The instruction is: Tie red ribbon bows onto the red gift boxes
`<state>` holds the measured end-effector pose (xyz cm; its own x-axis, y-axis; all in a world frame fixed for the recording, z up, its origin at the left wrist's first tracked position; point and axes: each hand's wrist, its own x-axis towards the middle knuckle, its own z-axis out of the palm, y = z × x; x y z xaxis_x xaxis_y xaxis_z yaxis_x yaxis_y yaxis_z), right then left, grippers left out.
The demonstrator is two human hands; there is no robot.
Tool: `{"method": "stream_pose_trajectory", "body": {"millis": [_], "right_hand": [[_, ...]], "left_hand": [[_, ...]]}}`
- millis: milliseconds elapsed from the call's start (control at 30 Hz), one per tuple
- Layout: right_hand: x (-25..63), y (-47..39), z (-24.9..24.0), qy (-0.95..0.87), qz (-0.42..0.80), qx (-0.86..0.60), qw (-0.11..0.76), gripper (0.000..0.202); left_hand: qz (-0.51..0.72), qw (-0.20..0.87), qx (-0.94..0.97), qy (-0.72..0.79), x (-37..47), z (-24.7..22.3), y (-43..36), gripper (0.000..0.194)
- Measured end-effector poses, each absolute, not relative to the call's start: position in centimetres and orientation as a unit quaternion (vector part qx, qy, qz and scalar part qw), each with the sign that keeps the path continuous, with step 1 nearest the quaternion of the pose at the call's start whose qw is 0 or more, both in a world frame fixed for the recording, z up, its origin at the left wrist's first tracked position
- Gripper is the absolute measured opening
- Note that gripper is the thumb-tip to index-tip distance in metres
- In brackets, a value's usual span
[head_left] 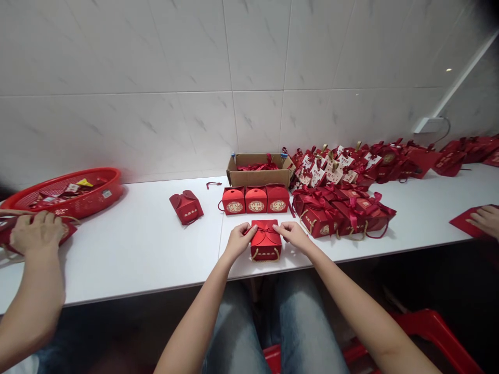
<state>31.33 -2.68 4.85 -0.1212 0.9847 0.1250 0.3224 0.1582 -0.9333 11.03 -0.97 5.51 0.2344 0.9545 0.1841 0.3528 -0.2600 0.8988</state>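
Observation:
A small red gift box (265,251) with gold lettering and beige cord handles stands near the table's front edge. Across its folded top runs a dark red ribbon (266,229), crossed or knotted in the middle. My left hand (238,242) is closed in a pinch at the ribbon's left side, thumb against the box top. On the other side, my right hand (295,236) pinches the ribbon's right side. Just behind sit three red boxes (256,201) with round gold emblems. Boxes tied with ribbon bows (343,210) are grouped to the right.
A cardboard box (259,177) of red ribbons stands against the wall. Left of it lie a partly folded red box (186,208) and a ribbon scrap (213,184). Tagged red bags (335,166) line the wall. Co-workers' hands (37,231) appear at both sides, near a red basket (103,193) leftward.

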Motion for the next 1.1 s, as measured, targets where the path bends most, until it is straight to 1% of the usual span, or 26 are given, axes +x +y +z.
{"method": "stream_pose_trajectory", "body": {"millis": [133,267,333,433,467,533,633,733,767,833,900,933,1033,1100], "right_hand": [[31.6,-2.7,4.8,-0.64,0.39,-0.515,0.416,0.052],[32.0,-2.9,5.0,-0.645,0.387,-0.514,0.412,0.053],[32.5,-3.2,5.4,-0.642,0.422,-0.518,0.376,0.052],[33.6,-3.7,6.1,-0.627,0.512,-0.507,0.296,0.047],[34.0,-3.8,6.3,-0.619,0.537,-0.494,0.291,0.045],[34.5,-4.0,6.7,-0.598,0.565,-0.457,0.339,0.039],[34.5,-4.0,7.0,-0.536,0.602,-0.384,0.45,0.03],[33.9,-3.8,7.3,-0.476,0.644,-0.327,0.501,0.025],[33.6,-3.8,7.5,-0.467,0.65,-0.319,0.508,0.026],[33.2,-3.8,7.8,-0.464,0.652,-0.319,0.508,0.028],[32.9,-3.9,8.0,-0.474,0.648,-0.325,0.5,0.032],[32.7,-3.9,8.1,-0.483,0.644,-0.326,0.495,0.034],[32.5,-4.0,8.3,-0.52,0.628,-0.324,0.48,0.039],[32.4,-4.0,8.2,-0.542,0.617,-0.32,0.473,0.041]], "left_hand": [[0.397,0.402,0.684,0.462,10.8,5.7,-0.9,0.04],[0.397,0.391,0.684,0.47,10.8,5.6,-0.8,0.04],[0.401,0.382,0.685,0.473,10.8,5.4,-0.8,0.04],[0.4,0.382,0.684,0.476,10.8,5.4,-0.8,0.039],[0.398,0.384,0.683,0.477,10.8,5.5,-0.8,0.038],[0.396,0.381,0.683,0.48,10.9,5.6,-0.9,0.037],[0.391,0.377,0.685,0.485,10.9,5.7,-0.8,0.037],[0.388,0.374,0.689,0.485,10.9,5.6,-0.8,0.033],[0.398,0.358,0.69,0.488,10.9,5.7,-0.8,0.03],[0.439,0.288,0.692,0.496,11.1,6.0,-0.9,0.022],[0.483,0.215,0.694,0.488,11.6,6.9,-1.2,0.018],[0.493,0.204,0.7,0.474,12.0,7.4,-1.4,0.018],[0.476,0.263,0.729,0.416,13.4,9.2,-2.0,0.02],[0.453,0.294,0.738,0.404,14.3,10.1,-2.2,0.022]]}}
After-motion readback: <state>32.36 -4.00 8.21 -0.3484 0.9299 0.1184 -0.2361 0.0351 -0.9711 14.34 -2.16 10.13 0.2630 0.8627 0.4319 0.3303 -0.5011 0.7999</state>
